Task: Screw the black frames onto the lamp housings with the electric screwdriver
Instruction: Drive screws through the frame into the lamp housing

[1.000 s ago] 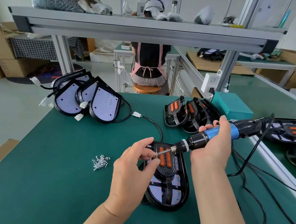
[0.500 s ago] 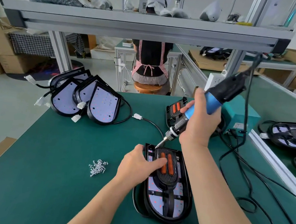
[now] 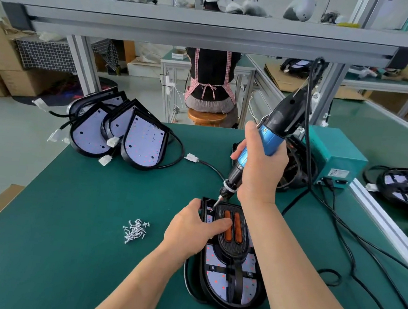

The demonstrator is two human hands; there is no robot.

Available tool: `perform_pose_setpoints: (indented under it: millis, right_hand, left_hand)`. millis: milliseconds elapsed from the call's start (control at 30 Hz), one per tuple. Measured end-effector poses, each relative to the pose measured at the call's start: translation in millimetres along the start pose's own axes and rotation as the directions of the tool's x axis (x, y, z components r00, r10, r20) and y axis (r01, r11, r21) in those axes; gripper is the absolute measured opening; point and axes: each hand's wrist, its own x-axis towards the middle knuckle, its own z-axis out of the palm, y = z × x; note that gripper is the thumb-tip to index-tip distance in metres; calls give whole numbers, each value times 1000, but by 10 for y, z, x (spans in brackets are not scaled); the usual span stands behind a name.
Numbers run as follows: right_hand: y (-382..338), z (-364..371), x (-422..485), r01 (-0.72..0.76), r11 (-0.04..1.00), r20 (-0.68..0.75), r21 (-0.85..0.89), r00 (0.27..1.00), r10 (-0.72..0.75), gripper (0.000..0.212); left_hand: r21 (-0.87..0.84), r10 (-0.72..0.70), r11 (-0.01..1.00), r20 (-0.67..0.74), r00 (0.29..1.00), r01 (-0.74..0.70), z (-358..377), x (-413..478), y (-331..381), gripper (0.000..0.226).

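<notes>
Since half a second ago, the electric screwdriver (image 3: pixel 270 139) has dropped; its bit now touches the upper left corner of the black frame (image 3: pixel 232 253). The frame sits in the lamp housing (image 3: pixel 209 298), flat on the desk (image 3: pixel 67 216). Fingers of the right hand (image 3: pixel 262 171) are clamped round the tool's blue grip. Fingers of the left hand (image 3: pixel 190 232) are curled on the housing's left edge. Loose screws (image 3: pixel 135 231) lie nearby.

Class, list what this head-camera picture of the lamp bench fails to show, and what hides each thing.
All head view.
1. Any screw under the electric screwdriver bit: too small to confirm.
2. Left edge of the lamp housing: covered by the left hand.
3. Stacked lamps behind: blocked by the right hand.
4. Teal box label: too small to read.
5. Far-right lamp: cut by the picture edge.
</notes>
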Motion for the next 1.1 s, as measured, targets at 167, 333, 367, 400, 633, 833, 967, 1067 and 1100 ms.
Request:
perform_pose_setpoints:
  millis: [167, 333, 367, 400, 633, 833, 967, 1067, 1100]
  right_hand:
    - [34, 12, -34, 3, 1000, 23, -12, 1000, -2, 27]
    - [50, 42, -40, 9, 999, 62, -49, 998, -6, 25]
    - [53, 43, -40, 11, 998, 63, -57, 998, -8, 25]
    - [55, 46, -38, 13, 998, 64, -64, 998, -9, 24]
    - [68, 31, -30, 9, 997, 56, -78, 998, -5, 19]
    - [74, 39, -42, 0, 997, 80, -80, 997, 6, 22]
    - [79, 51, -57, -4, 997, 138, -72, 990, 14, 24]
    - [83, 70, -55, -2, 998, 184, -68, 983, 14, 23]
    - [85, 78, -59, 3, 998, 197, -69, 980, 11, 23]
  left_hand:
    - [-28, 1, 1000, -3, 1000, -1, 5, -2, -7, 66]
    - [-39, -1, 999, 1, 1000, 1, 8, 10, -22, 66]
    - [-43, -2, 999, 2, 1000, 2, 10, 12, -28, 65]
    - [-47, -1, 999, 2, 1000, 1, 12, 14, -32, 64]
    - [-61, 11, 998, -3, 1000, -11, 14, 40, -59, 64]
    - [-81, 22, 996, -11, 1000, -23, 18, 61, -90, 60]
    - [-80, 22, 996, -15, 1000, -23, 24, 83, -117, 58]
    - [-78, 21, 997, -27, 999, -23, 29, 90, -130, 58]
    - [-78, 18, 997, -30, 999, -20, 29, 94, -132, 58]
